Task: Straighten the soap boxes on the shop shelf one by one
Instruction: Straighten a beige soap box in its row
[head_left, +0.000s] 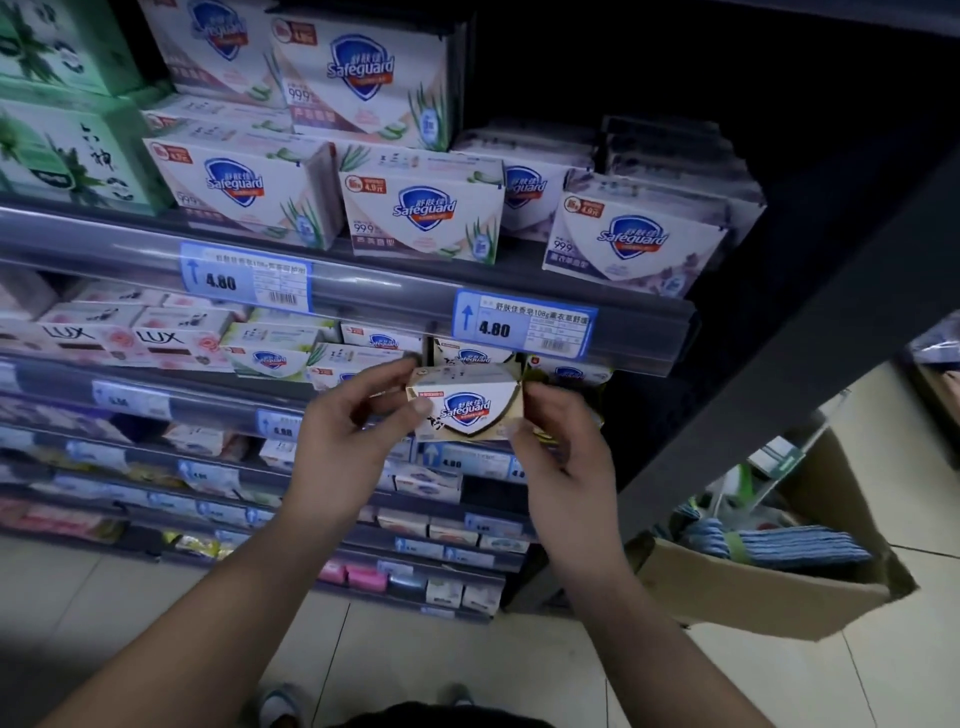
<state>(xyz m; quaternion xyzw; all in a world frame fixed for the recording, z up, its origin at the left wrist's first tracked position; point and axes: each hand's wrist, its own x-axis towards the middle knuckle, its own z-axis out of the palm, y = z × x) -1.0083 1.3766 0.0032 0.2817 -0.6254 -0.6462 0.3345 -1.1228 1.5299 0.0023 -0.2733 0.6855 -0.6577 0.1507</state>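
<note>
Squarely between left hand (345, 441) and right hand (563, 447): soap box (467, 408).

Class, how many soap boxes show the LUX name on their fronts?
2. The left LUX box sits on the second shelf by the picture's left edge; the right LUX box stands beside it. Others behind may be hidden.

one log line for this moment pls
left hand: grips soap box left end | right hand: grips its right end | soap box: held in front of shelf, label facing camera

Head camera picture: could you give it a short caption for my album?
Left hand and right hand hold a beige Safeguard soap box before a stocked shop shelf.
</note>
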